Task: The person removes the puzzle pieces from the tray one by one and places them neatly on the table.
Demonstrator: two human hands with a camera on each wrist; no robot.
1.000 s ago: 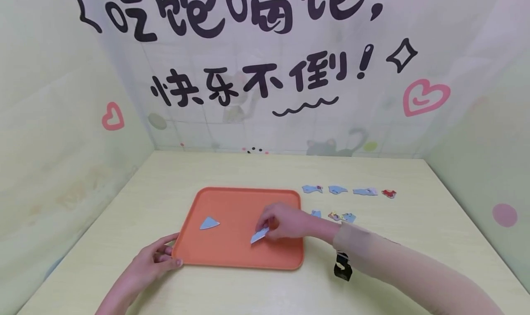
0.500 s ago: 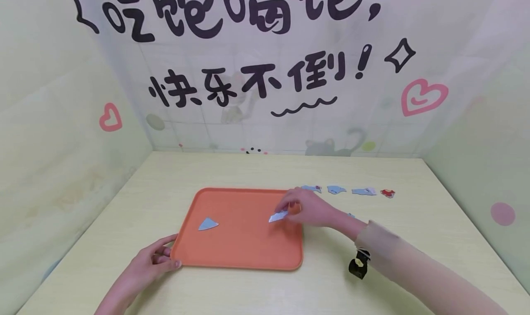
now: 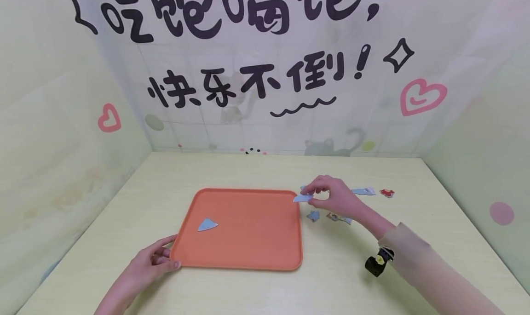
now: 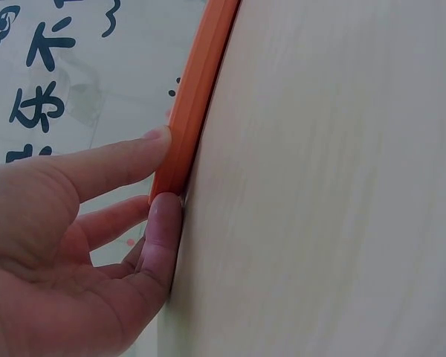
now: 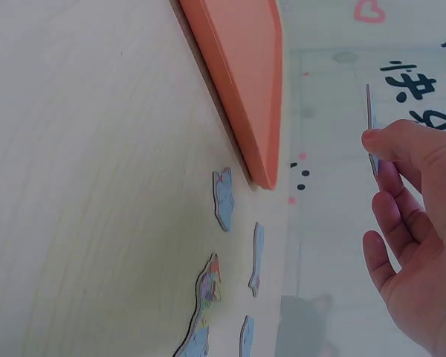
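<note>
My right hand (image 3: 336,198) holds a flat light-blue puzzle piece (image 3: 301,198) between thumb and fingers, raised near the far right corner of the orange tray (image 3: 248,246). In the right wrist view, that puzzle piece (image 5: 370,111) appears edge-on, with the lower fingers curled loosely away from it. At the tray's near left corner, my left hand (image 3: 145,265) grips the rim. The left wrist view shows its thumb and fingers on either side of the tray's corner (image 4: 186,126). A blue triangular puzzle piece (image 3: 207,224) lies on the left part of the tray.
Right of the tray, more puzzle pieces lie on the table: a blue one (image 3: 313,216), a multicoloured pair (image 3: 339,217), a long blue one (image 3: 363,191) and a red one (image 3: 387,193). My right hand partly covers the back row. Printed cloth walls enclose the table.
My right hand has lifted the puzzle piece and carried it from over the tray's right half back and rightward to its far right corner. My left hand stays at the tray's corner.
</note>
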